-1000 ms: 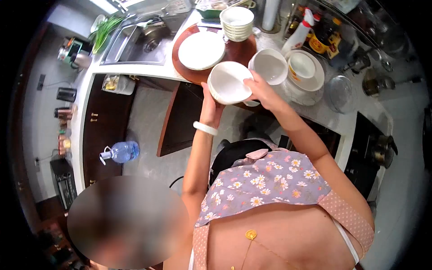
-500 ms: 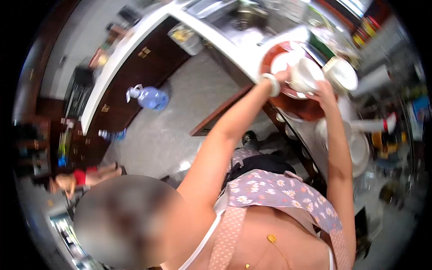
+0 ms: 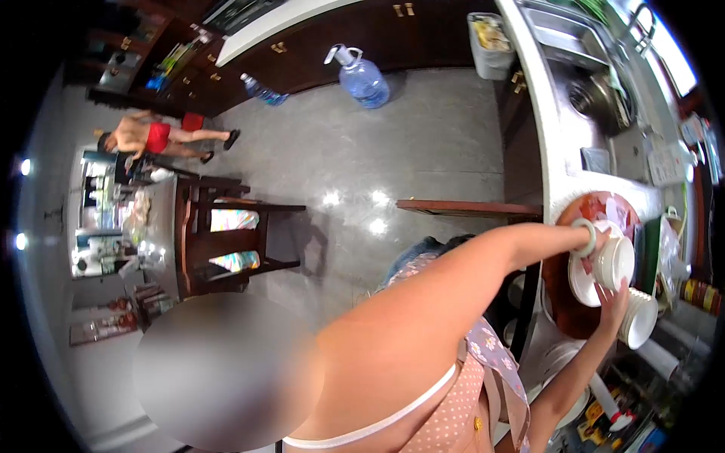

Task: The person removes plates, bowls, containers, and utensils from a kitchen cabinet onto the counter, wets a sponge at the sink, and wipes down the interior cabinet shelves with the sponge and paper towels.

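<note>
A stack of white bowls point(image 3: 618, 261) is held between my two hands over a round red-brown basin point(image 3: 563, 302). My left hand point(image 3: 596, 251), with a pale bangle point(image 3: 585, 238) at its wrist, closes on the near side of the stack. On its lower side, my right hand point(image 3: 614, 300) curls its fingers against the bowls. White plates point(image 3: 580, 281) lie beneath in the basin, partly covered by the bowls and my hands. Beside my right hand stands a second stack of white bowls point(image 3: 640, 320).
A cabinet door point(image 3: 468, 207) juts open below the counter. The sink point(image 3: 566, 38) lies farther along. More white dishes point(image 3: 563, 359) sit by my right forearm. On the floor are a blue water jug point(image 3: 364, 81) and a bin point(image 3: 491, 60). Another person point(image 3: 155, 136) stands beyond the table and chairs.
The view has swung round to the left, showing the table, chairs and more of the other person. Both hands still hold the bowl stack, now turned with its open side facing away.
</note>
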Motion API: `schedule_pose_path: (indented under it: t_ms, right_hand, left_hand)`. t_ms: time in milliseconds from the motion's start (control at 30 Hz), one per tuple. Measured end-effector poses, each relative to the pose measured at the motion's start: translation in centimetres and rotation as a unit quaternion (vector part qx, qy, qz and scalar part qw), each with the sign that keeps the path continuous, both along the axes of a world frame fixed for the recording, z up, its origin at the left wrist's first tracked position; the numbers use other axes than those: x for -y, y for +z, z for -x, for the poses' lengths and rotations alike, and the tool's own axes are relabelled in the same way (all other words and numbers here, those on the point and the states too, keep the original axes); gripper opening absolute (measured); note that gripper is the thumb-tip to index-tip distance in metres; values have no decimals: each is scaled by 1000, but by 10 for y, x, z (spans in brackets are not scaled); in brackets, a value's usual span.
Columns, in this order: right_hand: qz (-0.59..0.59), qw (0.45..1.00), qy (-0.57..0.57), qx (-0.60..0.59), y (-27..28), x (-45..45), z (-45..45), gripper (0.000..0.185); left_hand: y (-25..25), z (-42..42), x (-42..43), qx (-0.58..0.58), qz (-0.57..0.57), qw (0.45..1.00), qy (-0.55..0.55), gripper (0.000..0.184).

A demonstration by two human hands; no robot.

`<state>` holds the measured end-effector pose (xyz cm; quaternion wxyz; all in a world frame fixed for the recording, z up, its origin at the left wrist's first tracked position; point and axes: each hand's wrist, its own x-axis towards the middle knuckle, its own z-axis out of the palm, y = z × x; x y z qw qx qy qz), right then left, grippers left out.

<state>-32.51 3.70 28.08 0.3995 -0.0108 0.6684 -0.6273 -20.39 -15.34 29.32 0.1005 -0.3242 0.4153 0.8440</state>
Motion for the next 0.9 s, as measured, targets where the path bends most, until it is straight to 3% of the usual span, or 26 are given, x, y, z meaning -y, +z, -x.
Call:
schedule_pose_path:
  t_ms: [200, 267, 300, 367, 400, 500, 567, 633, 700, 800, 867, 900]
  right_hand:
    - [-41, 998, -20, -47, 19, 19, -16, 75]
    - [-11, 999, -28, -41, 26, 15, -21, 78]
    - [-22, 993, -41, -105, 21, 10, -22, 81]
    - [6, 989, -65, -133, 10, -4, -14, 65]
    - [37, 985, -47, -163, -2, -26, -14, 54]
    - [92, 962, -23, -255, 25, -68, -98, 43]
    - [111, 950, -5, -293, 43, -98, -157, 36]
    - [75, 942, 14, -328, 41, -138, -182, 31]
    - [44, 964, 22, -262, 44, -183, -205, 29]
    - [7, 974, 39, -223, 45, -208, -241, 24]
    - [-4, 984, 40, -171, 44, -220, -271, 22]
    - [-24, 984, 50, -170, 45, -222, -286, 21]
  left_hand:
    - [57, -56, 9, -3, 234, 972, 14, 54]
    - [24, -46, -4, -24, 479, 877, 13, 52]
    - [-40, -18, -7, -43, 660, 749, 16, 56]
    - [1, -59, -19, -22, 681, 728, 76, 56]
    - [-2, -69, -30, -34, 676, 727, 115, 47]
    - [-10, -113, -69, -80, 554, 777, 288, 23]
    - [-17, -129, -103, -85, 491, 795, 346, 17]
    - [-34, -137, -126, -80, 514, 785, 336, 18]
    - [-52, -138, -153, -121, 515, 782, 329, 16]
    - [-56, -147, -155, -150, 577, 778, 198, 16]
    - [-60, -155, -159, -172, 674, 712, 94, 15]
    - [-59, -159, -160, -200, 679, 704, 49, 15]
